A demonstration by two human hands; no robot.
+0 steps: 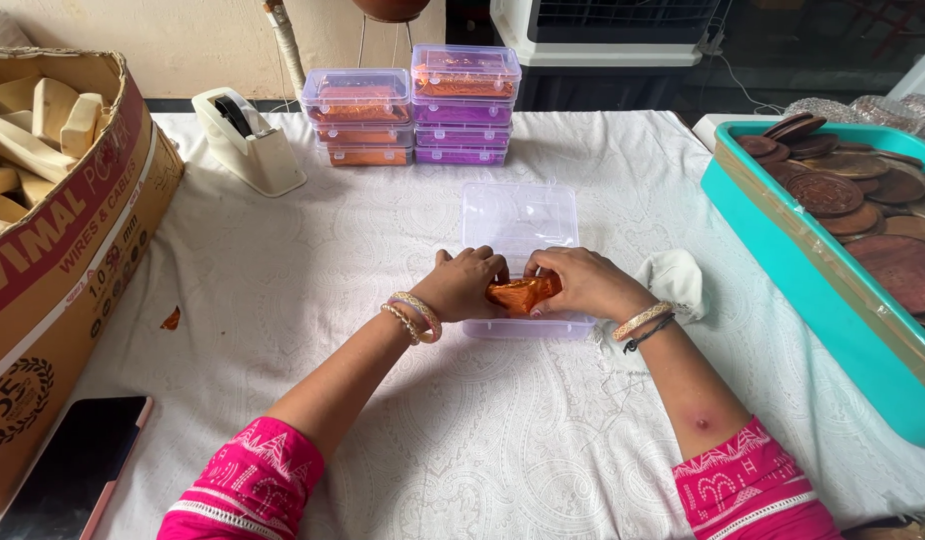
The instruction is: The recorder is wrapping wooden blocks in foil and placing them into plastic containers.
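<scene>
Both hands — left (468, 284), right (580, 283) — closed on orange foil (521, 293), fingers pinched tight, over open clear box (519, 215) mid-bench; filled boxes (413, 105) stacked far, out of the way.

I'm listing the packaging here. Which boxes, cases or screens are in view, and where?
Carton: far left, brown with red band, holds pale blocks.
Stacked cases: table's far side, clear lids, orange and purple contents.
Open case: centre, clear, under both hands.
Phone: bottom left, dark screen, pink edge.

Bright, even daylight, soft shadows under arms, sharp focus, slight wide-angle stretch at edges, no glare.
</scene>
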